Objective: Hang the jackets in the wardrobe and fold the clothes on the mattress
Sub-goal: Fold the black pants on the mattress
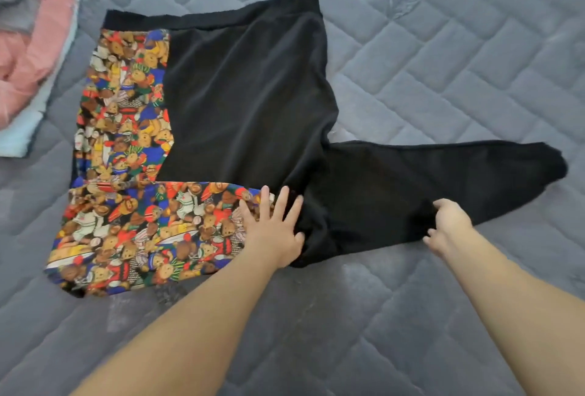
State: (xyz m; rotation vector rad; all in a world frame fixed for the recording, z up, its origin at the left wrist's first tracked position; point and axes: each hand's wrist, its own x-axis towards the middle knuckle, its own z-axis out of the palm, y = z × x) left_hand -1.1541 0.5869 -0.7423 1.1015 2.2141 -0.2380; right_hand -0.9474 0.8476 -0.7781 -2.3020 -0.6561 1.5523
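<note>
A black sweatshirt (247, 101) with a colourful teddy-bear print lies spread flat on the grey quilted mattress (443, 56). One printed sleeve is folded across its near edge, and a black sleeve (459, 174) stretches out to the right. My left hand (273, 224) presses flat with spread fingers where the printed sleeve meets the black cloth. My right hand (448, 224) grips the near edge of the black sleeve, its fingers curled into the cloth.
A pile of pink, grey and light blue clothes (34, 47) lies at the mattress's far left. Bare quilted mattress surrounds the sweatshirt to the right and toward me.
</note>
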